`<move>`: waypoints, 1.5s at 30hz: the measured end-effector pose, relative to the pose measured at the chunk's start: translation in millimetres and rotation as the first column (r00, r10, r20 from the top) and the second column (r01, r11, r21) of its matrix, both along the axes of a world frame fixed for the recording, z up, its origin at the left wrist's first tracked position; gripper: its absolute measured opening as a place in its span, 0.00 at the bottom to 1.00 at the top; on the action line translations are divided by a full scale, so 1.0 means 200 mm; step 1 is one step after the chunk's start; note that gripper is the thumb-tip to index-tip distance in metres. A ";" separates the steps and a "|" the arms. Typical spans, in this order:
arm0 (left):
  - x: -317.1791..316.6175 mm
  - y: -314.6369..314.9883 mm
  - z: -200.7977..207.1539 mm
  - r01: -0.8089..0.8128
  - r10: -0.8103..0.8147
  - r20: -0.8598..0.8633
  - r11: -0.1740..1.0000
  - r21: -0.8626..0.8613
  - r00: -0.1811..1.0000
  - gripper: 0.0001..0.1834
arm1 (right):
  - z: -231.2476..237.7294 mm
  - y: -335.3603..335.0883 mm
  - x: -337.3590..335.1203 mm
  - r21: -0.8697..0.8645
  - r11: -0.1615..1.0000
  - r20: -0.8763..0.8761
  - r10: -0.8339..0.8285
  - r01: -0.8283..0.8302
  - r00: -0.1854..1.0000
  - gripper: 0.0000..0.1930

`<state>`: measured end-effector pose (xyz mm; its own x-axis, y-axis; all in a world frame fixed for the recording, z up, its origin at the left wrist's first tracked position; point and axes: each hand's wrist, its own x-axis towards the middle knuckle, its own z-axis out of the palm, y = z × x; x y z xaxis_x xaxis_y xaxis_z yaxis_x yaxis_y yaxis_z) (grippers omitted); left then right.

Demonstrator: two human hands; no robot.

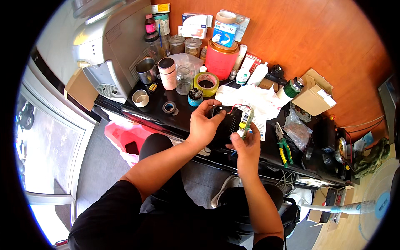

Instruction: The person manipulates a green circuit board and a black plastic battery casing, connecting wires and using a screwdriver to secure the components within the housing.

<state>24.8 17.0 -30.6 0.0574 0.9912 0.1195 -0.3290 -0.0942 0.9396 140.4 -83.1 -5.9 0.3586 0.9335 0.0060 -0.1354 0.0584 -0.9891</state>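
Observation:
Over the front of the black counter, my right hand (246, 143) grips the lower end of a small circuit board (246, 118) between thumb and fingers. The board stands roughly upright and carries white and yellow components. A thin red wire (236, 105) arches from its top towards my left hand (204, 127). The left thumb and fingers are closed on a dark part just left of the board; its kind is hard to make out. Black ribbed plastic (233, 127) shows between the hands. White paper (260, 102) lies behind the board.
Green-and-yellow pliers (284, 146) lie right of my hands, beside a clear plastic bag (298, 128). To the left stand a yellow tape roll (202, 88), a glass jar (183, 81), a pink tumbler (167, 75) and a water dispenser (114, 54). A cardboard box (311, 98) sits back right.

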 end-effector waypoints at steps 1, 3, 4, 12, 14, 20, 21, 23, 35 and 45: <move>0.01 -0.01 -0.01 -0.001 0.001 -0.002 1.000 0.002 1.000 0.14 | -0.02 0.00 -0.02 0.043 0.999 -0.013 -0.005 0.006 1.000 0.42; 0.01 -0.02 -0.01 -0.016 0.016 -0.005 1.000 0.015 1.000 0.14 | -0.02 0.01 -0.05 0.081 0.997 -0.016 0.000 0.002 1.000 0.43; 0.01 -0.02 -0.01 -0.031 0.031 -0.005 0.999 0.026 1.000 0.14 | -0.01 0.00 -0.07 0.073 0.997 -0.019 -0.001 0.002 1.000 0.44; 0.01 -0.05 0.03 0.008 -0.012 0.091 0.999 0.048 0.996 0.14 | 0.02 -0.05 -0.02 -0.018 0.999 0.428 0.047 -0.043 0.902 0.48; 0.01 -0.05 0.03 0.027 -0.033 0.093 0.998 0.055 0.995 0.14 | 0.05 -0.07 -0.03 -0.022 0.999 0.573 -0.028 0.050 0.819 0.51; 0.00 -0.05 0.01 0.053 -0.046 0.150 0.998 -0.039 0.988 0.16 | 0.06 -0.05 0.03 0.251 0.967 0.633 -0.199 0.045 0.748 0.37; 0.00 -0.05 0.01 0.060 -0.059 0.144 0.998 -0.002 0.988 0.16 | 0.06 -0.04 0.06 0.251 0.967 0.519 -0.178 0.050 0.836 0.27; -0.04 -0.06 0.03 0.120 -0.126 0.120 0.991 0.056 0.985 0.15 | 0.10 0.00 0.12 0.237 0.954 0.155 -0.223 0.183 0.962 0.15; -0.03 -0.11 0.04 0.337 -0.345 0.045 0.933 0.125 0.937 0.16 | 0.22 0.03 0.28 0.447 0.860 0.867 -0.348 -0.248 0.357 0.16; -0.01 -0.13 0.02 0.423 -0.426 0.133 0.905 0.051 0.895 0.19 | 0.17 0.01 0.27 0.458 0.860 0.856 -0.358 -0.225 0.374 0.12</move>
<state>23.5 -9.0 -26.1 0.4534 0.8737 0.1762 -0.4674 0.0648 0.8817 193.5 -80.2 27.2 -0.0817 0.6723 0.7358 0.8263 0.4584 -0.3272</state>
